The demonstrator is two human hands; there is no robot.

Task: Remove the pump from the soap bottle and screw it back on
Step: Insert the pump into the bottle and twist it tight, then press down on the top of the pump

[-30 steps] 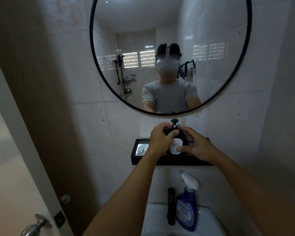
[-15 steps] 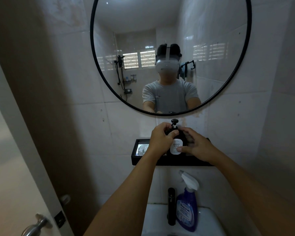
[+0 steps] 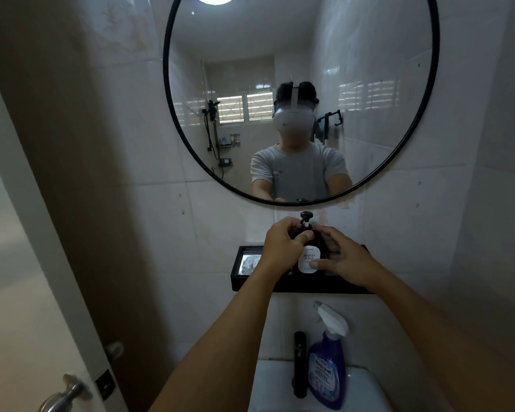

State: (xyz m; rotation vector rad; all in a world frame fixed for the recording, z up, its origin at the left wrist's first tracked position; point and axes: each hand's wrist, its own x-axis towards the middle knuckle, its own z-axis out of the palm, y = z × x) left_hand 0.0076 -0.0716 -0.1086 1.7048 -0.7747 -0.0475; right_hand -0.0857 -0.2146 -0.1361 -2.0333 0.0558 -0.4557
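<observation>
A dark soap bottle (image 3: pixel 308 260) with a white "HAND SOAP" label stands on a black wall shelf (image 3: pixel 298 285) under the mirror. Its black pump (image 3: pixel 306 217) sticks up above my fingers, seated on the bottle neck. My left hand (image 3: pixel 281 248) wraps the neck and collar just below the pump head, thumb across the front. My right hand (image 3: pixel 344 258) holds the bottle's right side, thumb pressed on the label. The bottle's lower part is hidden behind my hands and the shelf rim.
A round black-framed mirror (image 3: pixel 173 138) hangs above the shelf. Below stand a blue spray bottle (image 3: pixel 327 370) and a black tap (image 3: pixel 299 364) on a white basin (image 3: pixel 366 391). A door with a metal handle (image 3: pixel 63 395) is at the lower left. Tiled walls close in on both sides.
Almost nothing has moved. My left thumb has shifted slightly across the collar, and both hands stay on the bottle.
</observation>
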